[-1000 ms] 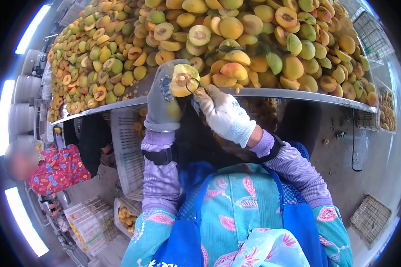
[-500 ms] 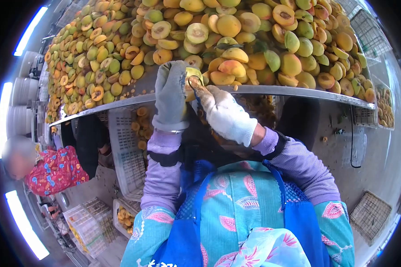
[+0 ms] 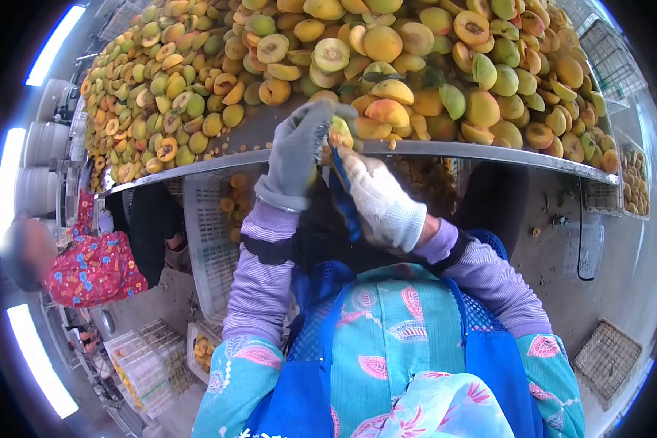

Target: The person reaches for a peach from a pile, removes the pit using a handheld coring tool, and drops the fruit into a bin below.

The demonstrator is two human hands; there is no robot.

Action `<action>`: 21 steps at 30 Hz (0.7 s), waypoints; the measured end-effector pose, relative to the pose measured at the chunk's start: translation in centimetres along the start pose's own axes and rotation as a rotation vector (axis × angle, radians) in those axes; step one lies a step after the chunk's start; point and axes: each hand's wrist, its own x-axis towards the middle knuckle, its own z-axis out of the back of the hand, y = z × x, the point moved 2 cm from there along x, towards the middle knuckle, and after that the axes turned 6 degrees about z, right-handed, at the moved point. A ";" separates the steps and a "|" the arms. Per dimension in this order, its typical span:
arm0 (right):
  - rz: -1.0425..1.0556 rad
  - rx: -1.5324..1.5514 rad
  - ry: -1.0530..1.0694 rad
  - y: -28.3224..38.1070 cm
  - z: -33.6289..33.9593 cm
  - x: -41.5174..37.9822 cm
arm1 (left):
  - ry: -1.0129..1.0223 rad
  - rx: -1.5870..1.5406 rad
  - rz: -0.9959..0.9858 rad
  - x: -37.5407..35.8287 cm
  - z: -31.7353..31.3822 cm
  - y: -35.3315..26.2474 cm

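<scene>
The left hand in its grey glove closes its grip around a peach half just above the worktop edge, while the right hand grips a small tool against it; the fruit looks light, soft and slippery, best cupped by its skin.

Strip lights are glowing at nine o'clock. A metal table is spanning twelve o'clock, concrete floor lying at three, plastic crates sitting at seven.
</scene>
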 end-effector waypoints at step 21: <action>-0.039 -0.054 -0.053 0.0 1.5 1.6 | -0.017 0.242 -0.208 2.3 -1.8 2.4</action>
